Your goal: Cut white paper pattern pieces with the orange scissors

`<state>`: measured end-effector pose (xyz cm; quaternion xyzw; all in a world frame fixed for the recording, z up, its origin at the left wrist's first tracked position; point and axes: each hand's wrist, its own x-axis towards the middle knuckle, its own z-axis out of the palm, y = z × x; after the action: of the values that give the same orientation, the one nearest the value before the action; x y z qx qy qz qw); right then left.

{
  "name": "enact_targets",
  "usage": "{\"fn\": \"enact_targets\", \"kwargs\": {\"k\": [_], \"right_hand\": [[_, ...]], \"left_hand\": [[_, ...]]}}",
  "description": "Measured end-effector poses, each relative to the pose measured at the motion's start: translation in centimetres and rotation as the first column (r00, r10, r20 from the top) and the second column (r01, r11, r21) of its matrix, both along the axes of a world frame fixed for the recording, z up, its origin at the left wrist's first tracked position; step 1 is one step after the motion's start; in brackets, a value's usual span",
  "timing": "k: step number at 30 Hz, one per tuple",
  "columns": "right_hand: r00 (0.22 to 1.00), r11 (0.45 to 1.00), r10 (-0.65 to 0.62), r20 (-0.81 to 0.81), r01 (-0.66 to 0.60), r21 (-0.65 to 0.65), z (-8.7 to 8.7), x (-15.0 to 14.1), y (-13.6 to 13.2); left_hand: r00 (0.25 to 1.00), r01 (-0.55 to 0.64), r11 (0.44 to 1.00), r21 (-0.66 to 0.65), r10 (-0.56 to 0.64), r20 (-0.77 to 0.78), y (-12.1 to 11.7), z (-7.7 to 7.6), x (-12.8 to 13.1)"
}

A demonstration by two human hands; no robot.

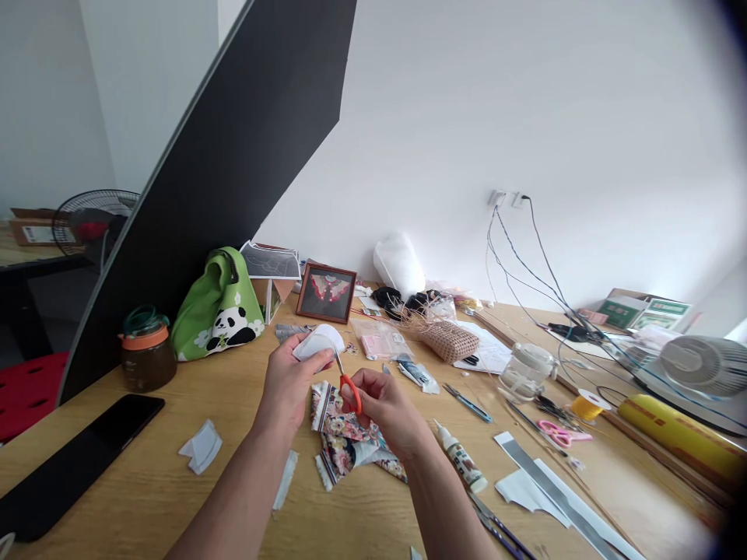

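Note:
Pinched in my left hand (290, 372) is a white piece with a rounded edge (320, 340); I cannot tell if it is paper or cloth. My right hand (382, 408) grips orange-handled scissors (351, 393), fingers in the loops. The blades point up and away, meeting the lower right edge of the white piece. Beneath both hands lies a crumpled floral fabric (338, 439) on the wooden table (233, 498). White scraps (201, 446) rest left of my left forearm. A glue bottle (461, 457) lies right of my right wrist.
To the left are a phone (82, 463), a lidded jar (148, 354) and a green panda bag (219, 311). A framed butterfly (327, 292) and woven basket (448, 341) stand behind. At right are a steel ruler (548, 486), pink scissors (560, 434), a glass jar (527, 372) and a fan (703, 365).

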<state>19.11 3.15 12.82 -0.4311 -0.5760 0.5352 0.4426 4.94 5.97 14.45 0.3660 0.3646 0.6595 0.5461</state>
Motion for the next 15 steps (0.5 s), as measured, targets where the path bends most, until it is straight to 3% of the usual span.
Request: {"fn": "enact_targets", "kwargs": {"k": [15], "right_hand": [[1.000,0.999,0.022,-0.009,-0.021,0.027,-0.29,0.40,0.05]], "left_hand": [[1.000,0.010,1.000,-0.006,-0.010,-0.003,0.22,-0.25,0.02]]}}
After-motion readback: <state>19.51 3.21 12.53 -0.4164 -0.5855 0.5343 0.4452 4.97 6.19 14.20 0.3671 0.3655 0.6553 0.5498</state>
